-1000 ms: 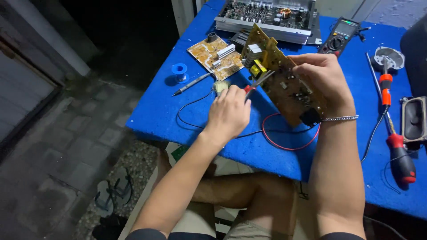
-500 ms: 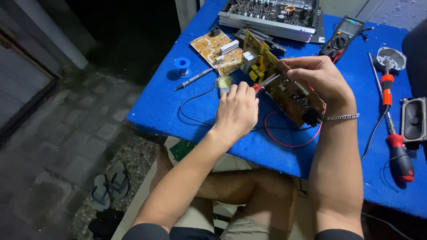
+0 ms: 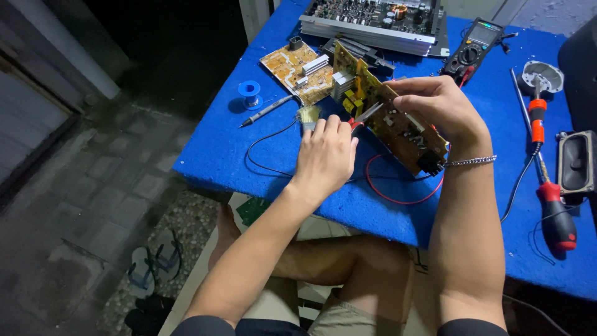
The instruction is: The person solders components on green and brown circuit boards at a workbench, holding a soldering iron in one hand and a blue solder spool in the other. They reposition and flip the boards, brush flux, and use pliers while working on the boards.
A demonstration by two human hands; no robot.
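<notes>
My right hand [image 3: 435,102] grips the top edge of a brown circuit board [image 3: 398,127] with yellow parts, holding it tilted on its edge above the blue table [image 3: 217,155]. My left hand [image 3: 326,155] is closed around a small red-handled cutter [image 3: 367,115], and the metal jaws touch the face of the board. A small brush [image 3: 309,115] lies just beyond my left fingers. A red wire [image 3: 398,198] loops on the table under the board, and a black wire [image 3: 261,162] curls to its left.
A second tan circuit board [image 3: 297,70], a blue solder spool [image 3: 249,91] and a pen-like tool [image 3: 267,111] lie at the left. An open amplifier chassis [image 3: 373,22] and a multimeter [image 3: 476,43] sit at the back. Red screwdrivers [image 3: 556,214] and a speaker [image 3: 575,163] lie at the right.
Both hands stay on the board and cutter with only slight shifts. The camera view has drifted a little.
</notes>
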